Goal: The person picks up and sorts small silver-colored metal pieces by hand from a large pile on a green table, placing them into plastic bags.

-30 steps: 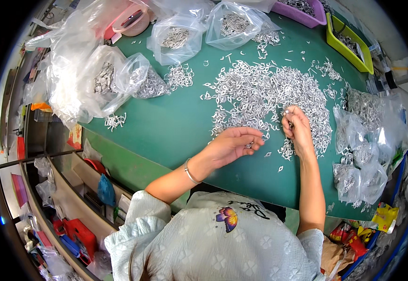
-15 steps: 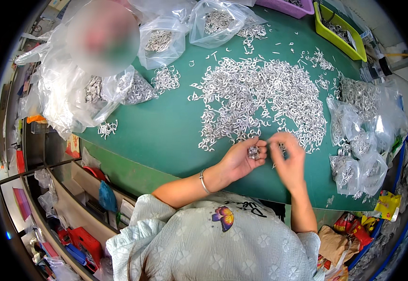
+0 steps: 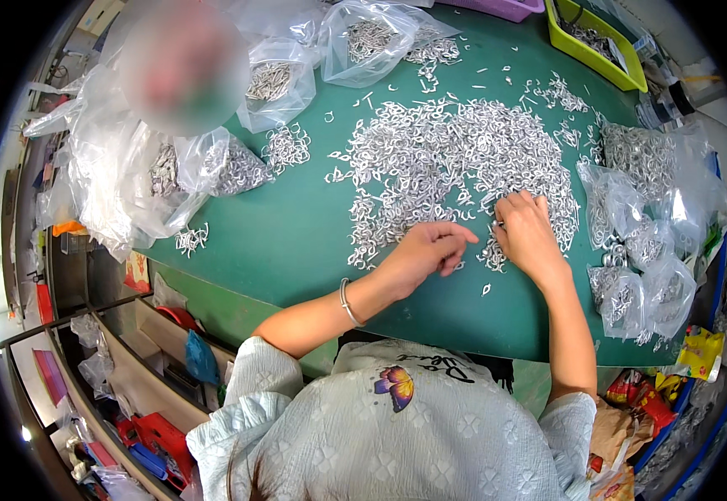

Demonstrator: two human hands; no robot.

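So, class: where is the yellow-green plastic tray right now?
In the head view, the yellow-green plastic tray sits at the green table's far right edge, beyond the big pile of small silver metal hooks.

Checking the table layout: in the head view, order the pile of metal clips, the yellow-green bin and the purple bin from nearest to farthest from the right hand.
From the right hand:
1. Pile of metal clips, under its fingertips.
2. Yellow-green bin, far right corner.
3. Purple bin, far edge; close to the second.

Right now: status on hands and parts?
Left hand and right hand both down at the near edge of the metal clip pile. Grip unclear. Filled bags crowd the right.
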